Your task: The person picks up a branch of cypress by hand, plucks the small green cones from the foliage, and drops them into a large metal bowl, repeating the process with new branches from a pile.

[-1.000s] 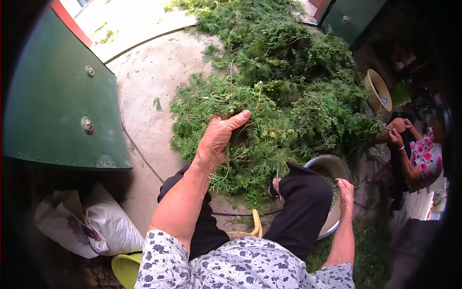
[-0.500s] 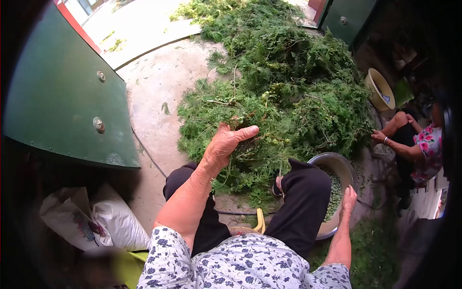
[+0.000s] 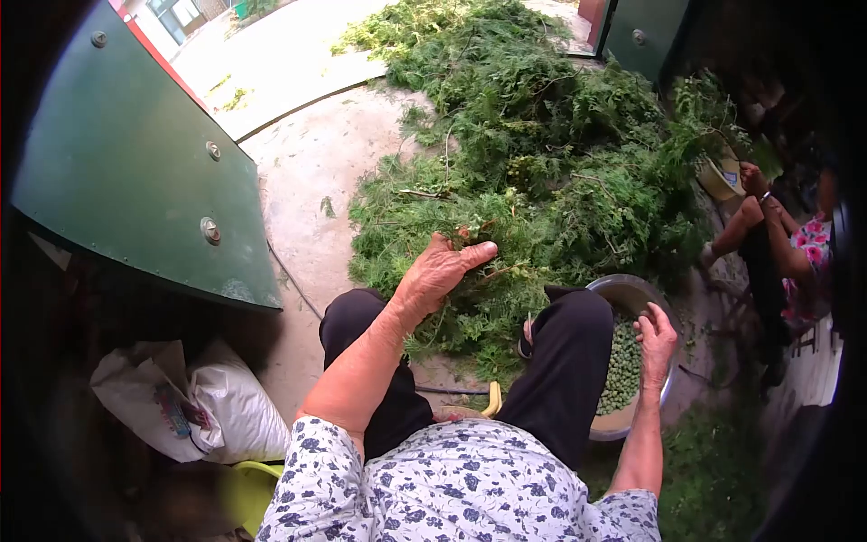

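My left hand [image 3: 442, 274] is closed around a leafy evergreen sprig [image 3: 483, 237], thumb stretched along it, at the near edge of a big heap of cut green branches [image 3: 578, 172]. The sprig's outline blends into the heap. Over the right side of a metal basin [image 3: 669, 388] hovers my right hand [image 3: 659, 341], its fingers loosely bent and apart with nothing visible in them. Small round green cones [image 3: 621, 366] lie inside the basin, which stands beside my right knee.
At right a person in a floral top [image 3: 808, 248] holds up a branch near a yellowish basin [image 3: 720, 179]. White sacks [image 3: 237, 406] and a lime-green container [image 3: 253, 492] stand at lower left. A green metal door [image 3: 135, 172] is at left. A dark cable [image 3: 291, 282] crosses the floor.
My right hand has moved up and inward from the basin's right rim, its fingers now bent. The other person has raised a branch. The whole view has shifted slightly.
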Demonstrator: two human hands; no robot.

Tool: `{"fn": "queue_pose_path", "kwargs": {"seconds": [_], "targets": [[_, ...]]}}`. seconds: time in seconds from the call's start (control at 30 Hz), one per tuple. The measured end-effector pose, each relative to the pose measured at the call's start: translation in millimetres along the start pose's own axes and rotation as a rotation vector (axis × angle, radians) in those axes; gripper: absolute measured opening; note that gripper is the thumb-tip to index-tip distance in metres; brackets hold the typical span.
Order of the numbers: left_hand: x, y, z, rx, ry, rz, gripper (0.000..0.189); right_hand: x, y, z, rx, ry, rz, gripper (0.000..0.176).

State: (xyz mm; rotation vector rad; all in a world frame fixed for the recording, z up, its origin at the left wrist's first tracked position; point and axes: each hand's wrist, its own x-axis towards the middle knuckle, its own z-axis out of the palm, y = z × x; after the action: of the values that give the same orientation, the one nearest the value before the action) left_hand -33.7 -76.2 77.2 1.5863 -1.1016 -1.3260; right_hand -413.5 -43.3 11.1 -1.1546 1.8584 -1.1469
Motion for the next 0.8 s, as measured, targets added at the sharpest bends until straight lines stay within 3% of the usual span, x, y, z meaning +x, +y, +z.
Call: {"fn": "queue_pose_path", "kwargs": {"seconds": [0.13,0.23,0.27,0.4,0.47,0.67,0.73,0.77,0.8], "targets": [[6.3,-19.9,4.9,0.136,-0.132,0.211,0.051,-46.2,-122.9,79.4,0.135,-0.274,-0.714,0.027],[-15.2,-6.9,8.4,0.1,-0.076,0.458,0.034,-71.0,-171.6,125.3,0.107,-0.47,-0.854,0.032],[-17.3,-11.7,5.1,0.097,-0.074,0.455,0.034,-75.0,-178.7,137.1,0.073,-0.496,-0.943,0.032],[-35.6,-26.6,-11.3,0.248,-0.133,0.323,0.022,-80.5,-166.2,165.8,0.043,-0.685,-0.964,0.033],[-36.5,-50.0,-16.0,0.36,-0.19,0.529,0.026,-81.6,-153.6,170.5,0.027,-0.732,-0.982,0.037],[-61.3,-63.1,-6.7,0.205,-0.184,0.227,0.019,-96.1,-123.7,179.7,0.037,-0.732,-0.974,0.021],[-61.4,-72.2,-6.0,0.025,-0.24,0.35,0.022,-104.9,-114.0,182.4,0.056,-0.649,-0.85,0.014],[-66.4,-74.5,-3.9,-0.002,-0.235,0.354,0.02,-106.6,-113.3,180.9,0.085,-0.648,-0.65,0.01],[-65.9,-78.5,-3.2,-0.002,-0.236,0.35,0.02,-106.4,-111.7,181.2,0.086,-0.65,-0.646,0.01]]}}
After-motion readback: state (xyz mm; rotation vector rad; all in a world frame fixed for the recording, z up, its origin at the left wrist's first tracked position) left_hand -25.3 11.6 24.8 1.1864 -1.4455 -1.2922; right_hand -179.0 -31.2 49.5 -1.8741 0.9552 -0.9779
